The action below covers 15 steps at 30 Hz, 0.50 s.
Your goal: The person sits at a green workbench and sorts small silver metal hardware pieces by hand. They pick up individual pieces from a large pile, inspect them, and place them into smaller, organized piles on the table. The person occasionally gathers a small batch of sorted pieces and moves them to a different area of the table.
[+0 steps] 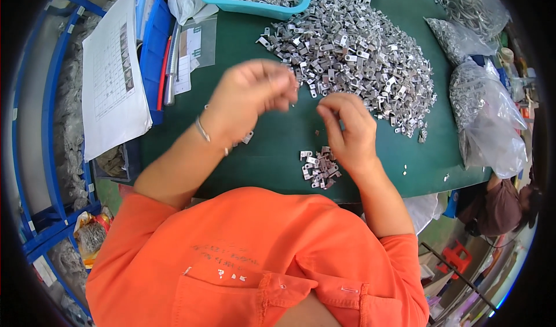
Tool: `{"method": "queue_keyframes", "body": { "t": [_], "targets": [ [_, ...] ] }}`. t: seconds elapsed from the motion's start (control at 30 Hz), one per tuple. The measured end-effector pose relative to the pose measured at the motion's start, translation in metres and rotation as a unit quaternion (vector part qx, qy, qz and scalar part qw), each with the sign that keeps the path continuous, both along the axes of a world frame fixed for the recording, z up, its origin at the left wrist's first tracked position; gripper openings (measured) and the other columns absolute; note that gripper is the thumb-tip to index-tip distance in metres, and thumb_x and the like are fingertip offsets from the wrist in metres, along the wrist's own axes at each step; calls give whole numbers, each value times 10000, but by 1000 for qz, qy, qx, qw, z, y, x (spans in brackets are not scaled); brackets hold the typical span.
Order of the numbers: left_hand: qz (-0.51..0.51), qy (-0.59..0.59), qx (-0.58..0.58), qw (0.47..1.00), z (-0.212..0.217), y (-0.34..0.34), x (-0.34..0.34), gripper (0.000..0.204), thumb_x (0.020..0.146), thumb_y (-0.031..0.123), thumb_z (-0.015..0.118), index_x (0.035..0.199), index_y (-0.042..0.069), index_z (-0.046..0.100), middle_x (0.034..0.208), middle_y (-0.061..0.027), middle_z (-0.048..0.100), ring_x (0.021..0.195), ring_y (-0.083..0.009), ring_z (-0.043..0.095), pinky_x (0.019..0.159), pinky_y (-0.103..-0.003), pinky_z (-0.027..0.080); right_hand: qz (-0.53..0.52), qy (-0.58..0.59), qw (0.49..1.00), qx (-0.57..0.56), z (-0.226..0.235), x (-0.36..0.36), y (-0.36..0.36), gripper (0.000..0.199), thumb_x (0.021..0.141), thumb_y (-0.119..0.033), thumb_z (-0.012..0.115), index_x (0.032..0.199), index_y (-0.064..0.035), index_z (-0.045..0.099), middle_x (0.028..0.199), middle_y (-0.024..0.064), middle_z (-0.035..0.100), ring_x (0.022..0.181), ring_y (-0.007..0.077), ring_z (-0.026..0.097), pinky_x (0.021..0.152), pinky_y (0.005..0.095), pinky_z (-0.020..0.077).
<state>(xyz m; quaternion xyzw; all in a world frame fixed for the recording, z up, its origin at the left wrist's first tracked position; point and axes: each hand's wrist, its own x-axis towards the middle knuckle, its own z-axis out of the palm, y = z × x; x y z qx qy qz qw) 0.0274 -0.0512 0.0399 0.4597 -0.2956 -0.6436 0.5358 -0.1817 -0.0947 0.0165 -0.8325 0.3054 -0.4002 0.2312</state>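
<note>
While the green counter (266, 162) stretches across the view, a large heap of small silvery metal brackets (362, 60) covers much of its middle, spreading toward the far side. Clear plastic bags (472, 92) filled with metal parts line the right edge. Beyond the heap's left flank, toward the far edge, sits a turquoise basket (255, 5) holding more metal pieces. At the left edge, printed paper sheets (110, 89) lean against a blue bin (154, 49).

The left hand (249, 92), a metal bangle (202, 129) at its wrist, hovers at the heap's near-left border; its fingers are curled together and blurred, so I cannot tell what they grip. The right hand (352, 133) is just beside the heap, thumb and forefinger bent with their tips close together; whether anything is pinched there I cannot tell.

Near the counter's front edge, by the right wrist, lies a small cluster of brackets (320, 169), apart from the heap. A loose bracket (248, 137) lies just beside the left wrist.
</note>
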Motion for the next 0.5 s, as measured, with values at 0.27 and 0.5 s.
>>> {"method": "queue_keyframes", "body": {
  "t": [0.27,0.5],
  "targets": [
    [174,65,-99,978,2,-73,31,273,946,38,531,1202,-58,524,1234,-202,590,1056,-256,636,902,-323,533,-130,146,973,-119,-14,-10,-28,98,756,-67,709,841,-76,660,853,48,593,802,264,559,688,391,411],
    [-11,-572,-158,805,-47,-22,-14,432,818,-5,667,1224,6,518,1126,-132,466,805,-198,641,752,-322,546,-177,222,942,-179,-17,15,-27,121,764,-194,693,699,-121,622,791,22,526,833,238,527,771,403,365]
  ]
}}
